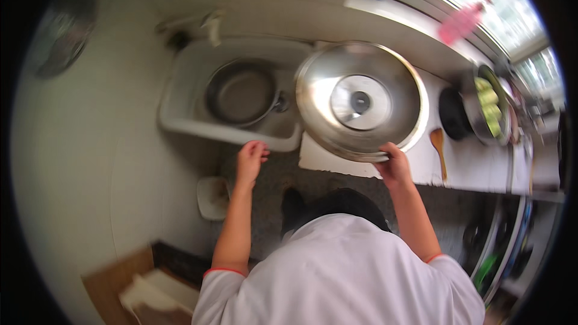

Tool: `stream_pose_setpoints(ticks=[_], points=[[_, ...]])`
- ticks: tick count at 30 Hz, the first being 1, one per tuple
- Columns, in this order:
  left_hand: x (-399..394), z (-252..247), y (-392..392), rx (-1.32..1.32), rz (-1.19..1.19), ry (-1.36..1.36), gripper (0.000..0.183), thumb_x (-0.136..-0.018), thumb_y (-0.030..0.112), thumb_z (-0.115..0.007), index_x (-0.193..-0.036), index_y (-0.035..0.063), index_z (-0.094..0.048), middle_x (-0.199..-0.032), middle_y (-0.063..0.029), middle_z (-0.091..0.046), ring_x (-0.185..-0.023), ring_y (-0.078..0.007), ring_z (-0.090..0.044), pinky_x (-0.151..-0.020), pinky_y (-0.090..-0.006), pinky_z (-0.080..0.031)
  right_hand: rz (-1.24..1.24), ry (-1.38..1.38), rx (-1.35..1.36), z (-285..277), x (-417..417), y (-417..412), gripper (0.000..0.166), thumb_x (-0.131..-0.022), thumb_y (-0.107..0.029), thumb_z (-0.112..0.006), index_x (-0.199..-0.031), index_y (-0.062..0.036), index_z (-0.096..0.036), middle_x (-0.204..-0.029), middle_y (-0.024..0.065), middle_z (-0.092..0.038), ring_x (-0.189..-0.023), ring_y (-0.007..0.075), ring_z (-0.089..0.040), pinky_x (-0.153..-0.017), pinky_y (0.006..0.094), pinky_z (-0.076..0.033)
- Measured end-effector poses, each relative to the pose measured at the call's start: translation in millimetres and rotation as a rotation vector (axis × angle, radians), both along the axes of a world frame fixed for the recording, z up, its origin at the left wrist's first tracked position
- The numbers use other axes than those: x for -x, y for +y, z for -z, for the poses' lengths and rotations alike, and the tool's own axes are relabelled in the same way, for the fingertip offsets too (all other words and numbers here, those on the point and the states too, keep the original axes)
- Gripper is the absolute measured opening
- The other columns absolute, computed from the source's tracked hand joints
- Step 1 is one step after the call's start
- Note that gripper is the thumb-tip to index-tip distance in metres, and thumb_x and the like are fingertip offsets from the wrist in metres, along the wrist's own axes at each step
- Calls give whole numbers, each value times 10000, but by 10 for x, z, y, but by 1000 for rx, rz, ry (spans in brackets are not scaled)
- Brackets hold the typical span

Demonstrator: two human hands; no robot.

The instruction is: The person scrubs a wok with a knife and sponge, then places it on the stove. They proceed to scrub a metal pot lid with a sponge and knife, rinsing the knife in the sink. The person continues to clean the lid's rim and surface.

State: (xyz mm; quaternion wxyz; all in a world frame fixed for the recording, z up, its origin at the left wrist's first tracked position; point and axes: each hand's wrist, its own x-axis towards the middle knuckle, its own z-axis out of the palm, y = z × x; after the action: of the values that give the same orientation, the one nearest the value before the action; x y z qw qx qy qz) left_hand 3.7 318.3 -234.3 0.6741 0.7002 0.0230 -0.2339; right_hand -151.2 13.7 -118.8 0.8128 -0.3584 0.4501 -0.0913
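Note:
My right hand [393,167] grips the near rim of a large, shiny stainless-steel basin [316,113], thumb over the edge. The basin is tilted towards me, its far left side overlapping the edge of the white sink [203,132]. A bright disc with a dark round spot shows at its middle; whether it is a reflection or a separate part I cannot tell. My left hand [253,155] hangs empty by the sink's front rim, fingers loosely bent. Inside the sink lies a round metal pan [241,92], close to the drain.
A wooden spatula [438,151] lies on the white counter [478,167]. Beyond it stand a black round object [454,113] and a metal pot [478,110] with pale green pieces. A faucet [214,27] juts over the sink. A pink bottle [460,22] stands on the windowsill; a white bin [212,198] sits below.

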Motion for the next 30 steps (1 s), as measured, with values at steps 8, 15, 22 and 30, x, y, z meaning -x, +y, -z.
stream_pose_setpoints(ticks=[8,15,22,30], points=[[-819,520,-230,-53,101,15,160,-921,196,-519,-963,49,-565,-871,-29,-618,-737,-92,-575,-596,-217,-454,370,-67,21,-131,104,172,114,-784,-48,-520,-873,12,-557,-883,98,-575,-802,211,-586,-753,385,-520],[-971,384,-1902,11,550,-339,189,-908,156,-525,-977,5,-614,-885,-50,-639,-769,-103,-603,-621,-227,-471,709,2,-24,27,953,168,215,-776,-24,-507,-977,49,-525,-940,141,-583,-864,259,-604,-756,424,-526],[-773,218,-4106,-181,962,-1275,255,-759,40,-543,-999,60,-628,-1083,-121,-607,-1006,-310,-548,-860,-391,-448,831,29,6,307,1555,235,304,-723,-20,-513,-1020,43,-542,-962,124,-595,-879,267,-605,-729,434,-530],[-619,512,-5507,-486,986,-1472,428,-722,180,-635,-1133,109,-541,-1108,-90,-563,-1099,-267,-479,-937,-449,-335,800,95,34,500,2025,18,349,-710,-20,-519,-1054,33,-526,-964,110,-587,-858,254,-610,-693,405,-537]])
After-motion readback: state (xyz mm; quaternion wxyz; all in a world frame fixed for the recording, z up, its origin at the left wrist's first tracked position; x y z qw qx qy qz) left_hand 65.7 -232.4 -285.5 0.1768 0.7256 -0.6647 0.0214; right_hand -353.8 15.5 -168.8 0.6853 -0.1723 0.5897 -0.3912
